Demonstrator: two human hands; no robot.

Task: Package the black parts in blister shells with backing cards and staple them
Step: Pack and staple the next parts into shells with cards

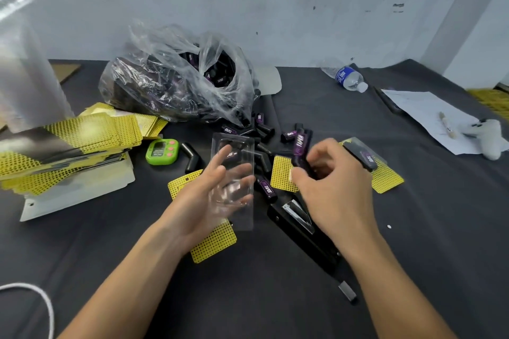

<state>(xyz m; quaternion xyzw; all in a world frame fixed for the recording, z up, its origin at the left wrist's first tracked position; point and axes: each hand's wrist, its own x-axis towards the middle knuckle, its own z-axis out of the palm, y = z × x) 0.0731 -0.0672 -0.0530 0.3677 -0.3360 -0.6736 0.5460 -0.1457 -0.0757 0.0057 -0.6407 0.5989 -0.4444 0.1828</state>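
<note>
My right hand [333,181] is curled round a black part [301,147] with a purple label. Thumb and fingers grasp its lower end, so it stands nearly upright above the middle of the desk [427,228]. My left hand [214,192] lies palm up just beside it, fingers stretched out and relaxed, and a clear blister shell [234,170] rests across them. I can see the fingers through the plastic.

Right at my right thumb, a yellow dotted backing card [281,173] lies flat on the desk. A second card [214,245] pokes out from under my left wrist on the near-edge side. A black stapler [297,228] lies beneath my right wrist, its length running toward the near edge. Past my right knuckles, on the right-edge side, sits a finished pack [370,161]: a black piece under a shell on a yellow card.

Loose parts [264,129] are scattered between my hands and a crumpled plastic bag [179,77], which holds more of them and sits toward the far edge. A green timer [162,151] stands to the left of my left hand, and beyond it a card stack [68,143] leans at the left edge. Something clear rises at the far left corner, too blurred for me to tell what.

A water bottle [348,77] lies on its side at the far edge, and a paper sheet [429,115] lies near the right edge.
</note>
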